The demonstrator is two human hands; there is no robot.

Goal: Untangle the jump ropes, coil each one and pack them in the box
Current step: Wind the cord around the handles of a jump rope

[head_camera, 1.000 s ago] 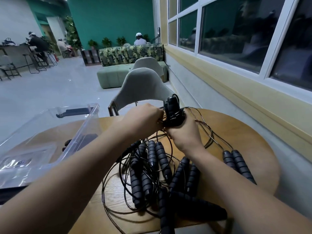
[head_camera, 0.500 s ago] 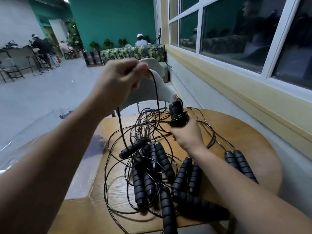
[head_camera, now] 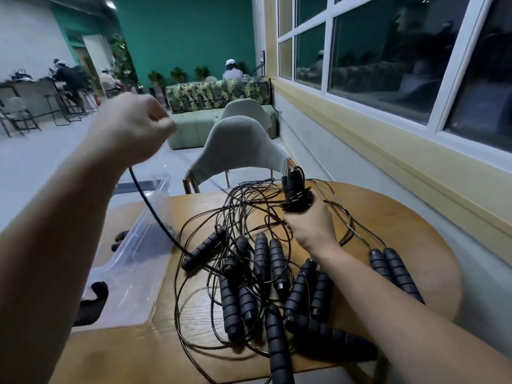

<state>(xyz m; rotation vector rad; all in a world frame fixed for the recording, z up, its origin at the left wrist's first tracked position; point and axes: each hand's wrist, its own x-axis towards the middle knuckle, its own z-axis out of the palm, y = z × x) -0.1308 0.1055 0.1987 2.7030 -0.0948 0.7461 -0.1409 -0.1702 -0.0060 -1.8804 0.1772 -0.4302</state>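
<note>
A tangle of black jump ropes (head_camera: 249,261) with ribbed foam handles lies on the round wooden table (head_camera: 388,231). My right hand (head_camera: 310,228) grips a pair of upright handles (head_camera: 295,189) with cord wound around them, above the pile's far side. My left hand (head_camera: 133,126) is raised high to the left and pinches a black cord (head_camera: 155,217) that runs down taut into the pile. A clear plastic box (head_camera: 138,245) sits at the table's left, with dark handles showing through its wall.
A grey chair (head_camera: 238,145) stands just beyond the table. A wall with a window ledge (head_camera: 388,151) runs close along the right. Two handles (head_camera: 393,273) lie apart at the table's right side. People sit far off in the room.
My left hand rose from beside the right hand, pulling a cord up and out to the left. The right hand kept its grip on the wound handles.
</note>
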